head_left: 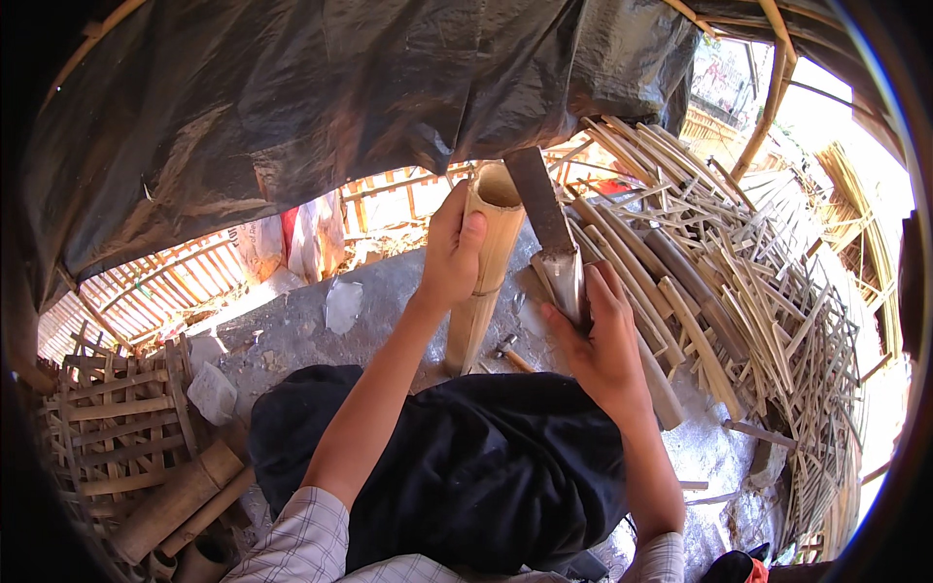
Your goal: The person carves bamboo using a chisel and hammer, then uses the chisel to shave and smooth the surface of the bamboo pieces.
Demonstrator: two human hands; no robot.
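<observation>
My left hand (452, 248) is wrapped round a thick bamboo tube (476, 311) just below its top. The tube stands nearly upright, its hollow end facing up and its lower end close to the floor beyond my lap. In my right hand (598, 335) is a chopping knife (540, 204) with a broad, dark, square-ended blade. My fingers close round its pale, shiny handle, which they partly hide. The blade points up and leans left, its tip close beside the tube's rim; whether they touch I cannot tell.
A small hammer (518, 360) lies on the grey floor (389, 282) behind the tube. Split bamboo strips (768, 321) are heaped at the right. A woven bamboo basket (121, 418) and cut bamboo pieces (185, 496) lie at the left. Black plastic sheeting (321, 107) hangs low ahead.
</observation>
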